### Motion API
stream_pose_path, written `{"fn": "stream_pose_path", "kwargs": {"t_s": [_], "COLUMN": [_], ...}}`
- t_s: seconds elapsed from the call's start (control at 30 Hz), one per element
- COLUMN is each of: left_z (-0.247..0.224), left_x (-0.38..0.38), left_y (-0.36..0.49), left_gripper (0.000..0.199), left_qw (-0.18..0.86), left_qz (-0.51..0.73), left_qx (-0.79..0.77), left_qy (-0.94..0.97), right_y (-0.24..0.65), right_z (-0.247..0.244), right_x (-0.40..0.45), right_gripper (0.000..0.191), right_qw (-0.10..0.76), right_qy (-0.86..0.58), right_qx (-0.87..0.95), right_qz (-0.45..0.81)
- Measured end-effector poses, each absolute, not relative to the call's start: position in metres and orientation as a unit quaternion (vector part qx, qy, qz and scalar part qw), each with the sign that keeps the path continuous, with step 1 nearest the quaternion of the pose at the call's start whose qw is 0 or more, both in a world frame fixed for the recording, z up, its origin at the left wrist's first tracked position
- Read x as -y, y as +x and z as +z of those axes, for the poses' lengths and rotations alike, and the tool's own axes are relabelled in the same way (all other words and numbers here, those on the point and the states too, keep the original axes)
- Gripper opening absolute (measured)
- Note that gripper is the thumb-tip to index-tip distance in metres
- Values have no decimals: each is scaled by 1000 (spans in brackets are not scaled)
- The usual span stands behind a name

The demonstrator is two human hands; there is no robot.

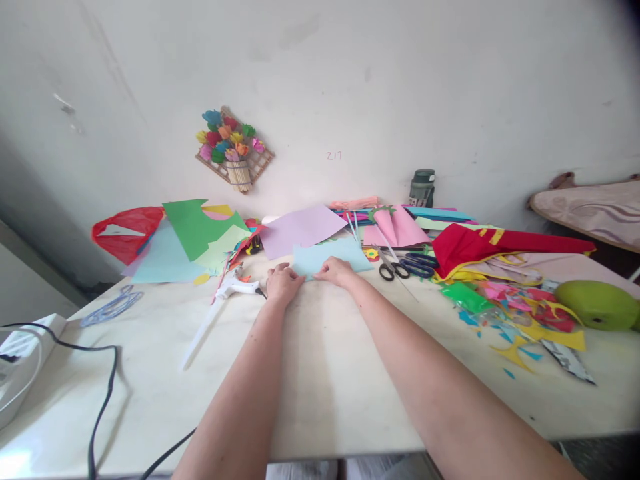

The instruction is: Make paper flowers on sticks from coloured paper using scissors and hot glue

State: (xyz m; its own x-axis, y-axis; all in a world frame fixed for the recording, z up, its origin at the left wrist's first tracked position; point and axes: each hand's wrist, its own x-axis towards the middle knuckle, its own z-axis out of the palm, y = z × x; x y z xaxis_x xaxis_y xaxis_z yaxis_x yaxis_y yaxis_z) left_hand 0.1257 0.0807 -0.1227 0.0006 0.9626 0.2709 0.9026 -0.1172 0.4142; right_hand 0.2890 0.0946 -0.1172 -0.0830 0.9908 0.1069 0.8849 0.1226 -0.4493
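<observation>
A sheet of light blue paper [333,255] lies flat on the table in front of me. My left hand [285,283] is at its near left corner, fingers curled and pressed on the edge. Along the same near edge, my right hand [334,272] pinches the paper with thumb and fingers bent together. The fingertips hide part of that edge. Left of my left hand rests a white glue gun [237,287] with a long glue stick [203,333] in it. Black-handled scissors [394,271] and dark blue-handled scissors [420,265] lie to the right of the paper.
Coloured sheets, including a green one [193,223] and a purple one [303,229], cover the back. Paper scraps [525,320], a red cloth [465,247] and a green fruit-like object [595,305] occupy the right. A power strip [37,347] and black cable [107,393] are at left.
</observation>
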Motion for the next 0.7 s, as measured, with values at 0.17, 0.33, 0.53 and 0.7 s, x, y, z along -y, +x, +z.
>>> {"fn": "stream_pose_path", "kwargs": {"t_s": [0.17,0.33,0.53,0.7], "left_z": [-122,-121,-118,-112], "left_x": [-79,-80,-77,-68], "left_y": [125,125,129,135], "left_gripper": [25,26,26,27], "left_qw": [53,55,45,-29], "left_qz": [244,225,211,212], "left_qx": [-673,-688,-699,-693], "left_qy": [696,687,681,689], "right_y": [288,286,285,284], "right_z": [-120,-119,-119,-115], "right_x": [-97,-96,-96,-94], "right_gripper": [29,28,30,30], "right_qw": [192,186,181,169], "right_qy": [-649,-655,-654,-658], "right_qx": [727,725,728,727], "right_qz": [116,104,97,101]}}
